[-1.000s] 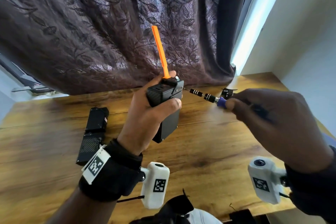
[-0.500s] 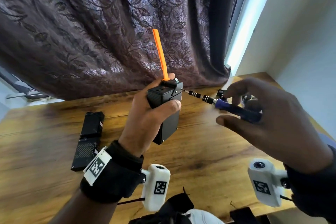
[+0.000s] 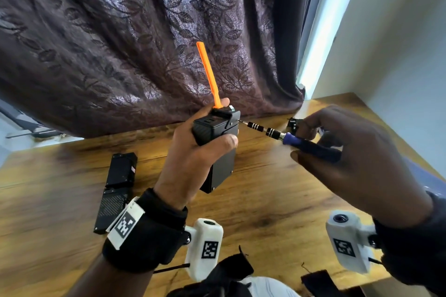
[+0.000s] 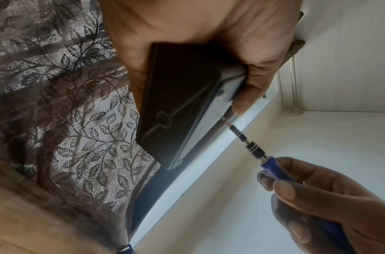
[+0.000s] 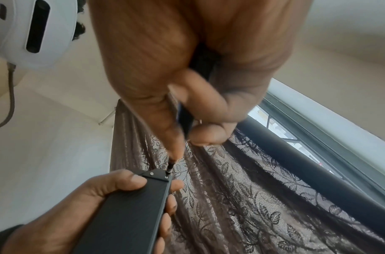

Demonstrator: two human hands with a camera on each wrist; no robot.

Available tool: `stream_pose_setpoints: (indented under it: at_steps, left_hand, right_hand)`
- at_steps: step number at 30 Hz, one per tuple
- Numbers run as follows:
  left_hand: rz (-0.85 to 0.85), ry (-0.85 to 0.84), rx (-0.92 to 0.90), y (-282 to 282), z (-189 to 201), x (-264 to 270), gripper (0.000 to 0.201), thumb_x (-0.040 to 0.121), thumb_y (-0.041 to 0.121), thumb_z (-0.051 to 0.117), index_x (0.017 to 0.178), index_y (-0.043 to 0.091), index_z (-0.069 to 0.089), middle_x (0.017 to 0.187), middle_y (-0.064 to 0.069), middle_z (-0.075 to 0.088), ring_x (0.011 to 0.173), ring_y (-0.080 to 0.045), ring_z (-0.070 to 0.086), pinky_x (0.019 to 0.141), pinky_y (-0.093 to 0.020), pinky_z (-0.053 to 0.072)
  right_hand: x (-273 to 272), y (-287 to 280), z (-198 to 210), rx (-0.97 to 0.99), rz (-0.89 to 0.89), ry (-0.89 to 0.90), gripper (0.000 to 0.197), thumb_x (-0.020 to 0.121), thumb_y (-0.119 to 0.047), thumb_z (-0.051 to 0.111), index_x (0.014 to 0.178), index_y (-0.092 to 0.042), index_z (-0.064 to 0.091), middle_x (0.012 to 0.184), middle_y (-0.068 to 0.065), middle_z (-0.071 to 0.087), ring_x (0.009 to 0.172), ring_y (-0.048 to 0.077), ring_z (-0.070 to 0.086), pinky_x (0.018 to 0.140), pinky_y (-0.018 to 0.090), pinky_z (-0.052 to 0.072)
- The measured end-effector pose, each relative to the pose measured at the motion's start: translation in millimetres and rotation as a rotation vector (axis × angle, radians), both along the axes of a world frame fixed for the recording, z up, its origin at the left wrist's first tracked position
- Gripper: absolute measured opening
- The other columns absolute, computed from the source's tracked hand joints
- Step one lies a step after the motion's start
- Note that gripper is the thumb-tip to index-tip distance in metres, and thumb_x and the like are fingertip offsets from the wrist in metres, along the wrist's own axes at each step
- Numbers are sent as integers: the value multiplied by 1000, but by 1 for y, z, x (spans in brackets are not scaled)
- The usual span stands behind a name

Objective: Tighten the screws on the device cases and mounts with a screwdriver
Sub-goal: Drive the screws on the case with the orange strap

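2 hands busy, left hand (image 3: pixel 193 152) gripping black case (image 3: pixel 217 137), right hand (image 3: pixel 350 152) pinching screwdriver (image 3: pixel 311 146), tip at case corner.

Matt black plastic case (image 3: pixel 220 152), glossy metal-banded screwdriver (image 3: pixel 301 141), grained wooden table (image 3: pixel 265 200), sheeny leaf-patterned cloth curtain (image 3: pixel 120 43)

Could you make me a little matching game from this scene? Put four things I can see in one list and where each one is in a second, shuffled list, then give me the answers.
Things:
1. Blue-handled screwdriver
2. Black box-shaped device case with the orange strip
3. Two flat black cases end to end
4. Dark leaf-patterned curtain

Places:
A. Lying on the wooden table
B. Hanging behind the table
C. Gripped in the left hand
D. Pinched in the right hand, tip at the case's corner

Pairs: 1-D, 2-C, 3-A, 4-B
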State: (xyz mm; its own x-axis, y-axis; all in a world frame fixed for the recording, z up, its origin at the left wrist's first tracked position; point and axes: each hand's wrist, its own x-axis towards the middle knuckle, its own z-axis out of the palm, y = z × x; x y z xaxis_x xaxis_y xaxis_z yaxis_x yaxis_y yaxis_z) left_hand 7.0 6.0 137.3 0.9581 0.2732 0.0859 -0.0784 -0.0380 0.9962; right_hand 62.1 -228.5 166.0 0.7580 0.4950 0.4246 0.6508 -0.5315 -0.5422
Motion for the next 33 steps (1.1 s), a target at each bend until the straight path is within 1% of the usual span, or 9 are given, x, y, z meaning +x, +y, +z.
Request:
stream_pose_setpoints:
  at_steps: [3, 7, 10, 12, 17, 21, 24, 29, 33]
  left_hand:
    - [-3, -5, 18, 0, -1, 1, 71, 73, 30, 76, 142, 24, 60, 117, -2, 75, 112, -32, 70, 102, -56, 52]
    - [0, -4, 30, 0, -2, 2, 69, 75, 27, 76, 142, 24, 61, 117, -1, 75, 111, -31, 70, 99, -51, 54]
    - [0, -8, 25, -1, -2, 1, 73, 70, 37, 75, 140, 23, 62, 120, -1, 75, 111, -29, 71, 98, -48, 54]
    - [-5, -7, 32, -2, -3, 1, 70, 72, 32, 76, 140, 24, 62, 119, 0, 75, 111, -28, 71, 99, -49, 53]
    - [-14, 0, 80, -8, -6, 1, 68, 75, 25, 76, 142, 27, 61, 111, 2, 77, 108, -30, 71, 100, -50, 54]
    - [-31, 6, 110, -9, -10, 1, 68, 78, 22, 72, 145, 27, 58, 106, 2, 77, 98, -27, 71, 88, -42, 56]
    - [-44, 4, 149, -9, -10, 0, 67, 79, 22, 72, 145, 23, 59, 102, -4, 77, 92, -25, 70, 81, -40, 57]
    - [-47, -23, 224, -9, -9, -3, 74, 80, 22, 72, 152, 29, 51, 112, 10, 76, 97, -11, 69, 88, -32, 58]
    - [-45, -34, 247, -8, -13, -5, 72, 81, 22, 72, 150, 29, 53, 105, 6, 76, 86, -11, 66, 77, -28, 57]
  right_hand:
    - [0, 0, 1, 74, 12, 53, 19, 83, -38, 80, 85, -21, 72, 83, -10, 64, 67, 11, 64, 57, 24, 48]
    - [1, 1, 0, 35, 32, 52, 33, 90, -52, 60, 85, -22, 74, 76, -11, 63, 61, 8, 62, 54, 25, 47]
    - [0, 1, 0, -13, 27, 13, 37, 79, -58, 71, 95, -25, 68, 89, -11, 64, 74, 8, 61, 62, 34, 52]
    - [-2, 0, 1, -17, -2, -30, 36, 73, -51, 78, 92, -23, 66, 86, -9, 62, 73, 13, 60, 60, 37, 52]
    - [-6, -6, 4, 31, -61, -37, 26, 85, -48, 75, 82, -23, 75, 73, -13, 62, 63, 8, 59, 54, 34, 49]
    - [-6, -8, 5, -7, -71, -2, 26, 83, -49, 69, 82, -25, 78, 67, -13, 61, 65, 8, 57, 53, 15, 35]
    - [-6, -9, 4, -39, -66, 15, 26, 85, -49, 66, 82, -25, 79, 63, -10, 63, 68, 9, 58, 53, 16, 36]
    - [-2, -12, 4, 56, 0, 149, 33, 85, -58, 70, 79, -27, 79, 55, -1, 61, 52, 16, 54, 49, 29, 39]
    - [-2, -13, 5, 90, 34, 256, 38, 81, -60, 67, 70, -25, 75, 55, 2, 59, 44, 10, 47, 45, 23, 34]
